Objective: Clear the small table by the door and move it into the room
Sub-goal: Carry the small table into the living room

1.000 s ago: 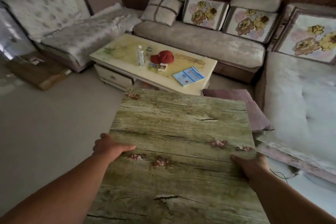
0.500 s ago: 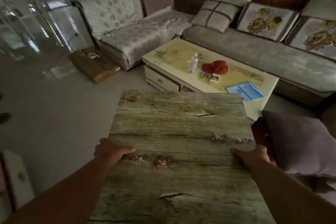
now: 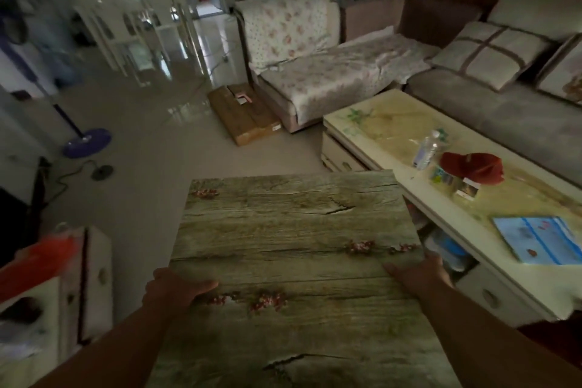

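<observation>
My left hand grips the nine o'clock edge of the small square table with a green-grey, weathered-wood printed top, thumb lying flat on the surface and the other fingers curled out of sight beneath. My right hand does the same at the three o'clock edge, thumb on top, the rest wrapped under the rim. I take it I hold opposite sides like this so the load balances and the top stays level in front of me; gripping nearer my body than the far edge keeps the weight close.

The table is up off the floor, carried at about waist height, and its top fills the lower middle of my view. Nothing lies on it, so the clearing part looks done. The surface shows long grain lines, a couple of dark printed cracks and small clusters of pink-red blossoms scattered across it (its legs are hidden below the top, so I cannot say how they hang).

Just beyond my right hand, from one to three o'clock, runs the long cream coffee table with a yellowish patterned top, carrying a clear plastic water bottle, a red cap and a blue leaflet. The small table's right edge passes very near it, so I judge that side needs watching. At eleven o'clock the pale tiled floor lies open, the likeliest spot to set down.
</observation>
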